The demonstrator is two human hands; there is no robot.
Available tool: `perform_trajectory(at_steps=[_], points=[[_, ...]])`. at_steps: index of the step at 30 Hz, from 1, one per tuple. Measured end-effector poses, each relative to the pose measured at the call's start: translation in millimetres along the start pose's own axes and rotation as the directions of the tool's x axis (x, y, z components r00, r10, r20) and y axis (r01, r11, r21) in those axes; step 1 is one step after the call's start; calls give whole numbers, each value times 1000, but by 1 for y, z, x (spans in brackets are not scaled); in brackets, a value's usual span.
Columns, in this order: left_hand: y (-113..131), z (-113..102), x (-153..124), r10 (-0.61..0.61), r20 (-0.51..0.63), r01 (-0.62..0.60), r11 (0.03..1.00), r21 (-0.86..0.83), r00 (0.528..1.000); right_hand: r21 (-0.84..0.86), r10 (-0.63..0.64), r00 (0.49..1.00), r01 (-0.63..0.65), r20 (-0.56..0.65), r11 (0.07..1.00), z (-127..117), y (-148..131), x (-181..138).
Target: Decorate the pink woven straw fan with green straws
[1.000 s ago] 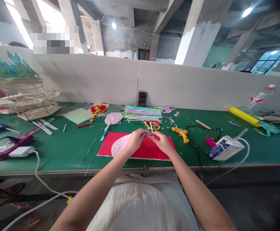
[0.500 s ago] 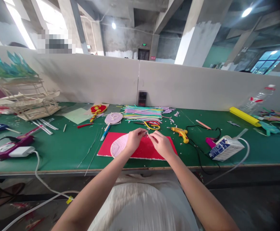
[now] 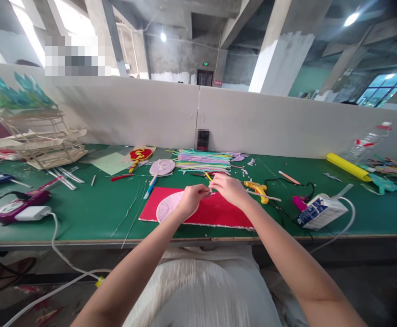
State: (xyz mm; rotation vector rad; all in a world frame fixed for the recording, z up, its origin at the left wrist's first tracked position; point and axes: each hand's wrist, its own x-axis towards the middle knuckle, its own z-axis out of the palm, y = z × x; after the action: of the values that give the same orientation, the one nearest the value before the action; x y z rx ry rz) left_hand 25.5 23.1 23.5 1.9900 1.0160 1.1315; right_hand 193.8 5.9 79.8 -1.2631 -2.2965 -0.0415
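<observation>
My left hand [image 3: 194,199] is closed in a pinch above a red board [image 3: 225,212]. Its fingertips meet those of my right hand [image 3: 228,187], which is also pinched shut. A thin pale chenille stem [image 3: 265,196] runs out to the right from behind my right hand, and a small bit of it shows between the fingertips. Under my left hand, on the board, lies a pale lilac oval [image 3: 169,208] covered in rows of stems, partly hidden by my hand and wrist. Red-and-yellow-handled scissors [image 3: 206,175] lie just behind my hands, partly covered.
A bundle of coloured chenille stems [image 3: 201,161] lies at the back. Left of it are a lilac disc [image 3: 162,167] and a red-and-yellow fan shape [image 3: 140,155]. A yellow glue gun [image 3: 260,192], a carton [image 3: 323,211] and a power strip [image 3: 19,206] with cables flank the board.
My right hand has turned and shifted up over my left fingertips. The pale chenille stem now sticks out to the right of it. My left hand has moved slightly to the right.
</observation>
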Motion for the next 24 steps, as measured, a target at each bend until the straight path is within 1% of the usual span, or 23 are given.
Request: perform_trajectory(at_steps=[3, 6, 9, 13, 17, 21, 24], points=[[3, -4, -2, -19, 53, 26, 992, -126, 998, 120, -4, 999, -1, 47, 993, -3, 5, 9], [6, -6, -4, -27, 73, 48, 954, -294, 997, 237, -22, 996, 1, 85, 972, -3, 10, 14], [8, -7, -6, -32, 90, 66, 915, -397, 995, 326, -25, 993, -14, 115, 945, 0, 14, 16], [10, -10, -8, -57, 106, 99, 885, -454, 993, 414, -9, 987, -58, 158, 908, 6, 18, 17], [11, -12, -8, -58, 85, 92, 868, -489, 995, 459, -3, 983, -82, 183, 885, 9, 18, 12], [13, -10, -7, -89, 31, 93, 857, -507, 996, 436, 36, 983, -112, 179, 893, 4, 11, 2], [14, -7, -6, -107, 12, 97, 843, -529, 994, 401, 45, 985, -109, 166, 909, -2, 4, -6]])
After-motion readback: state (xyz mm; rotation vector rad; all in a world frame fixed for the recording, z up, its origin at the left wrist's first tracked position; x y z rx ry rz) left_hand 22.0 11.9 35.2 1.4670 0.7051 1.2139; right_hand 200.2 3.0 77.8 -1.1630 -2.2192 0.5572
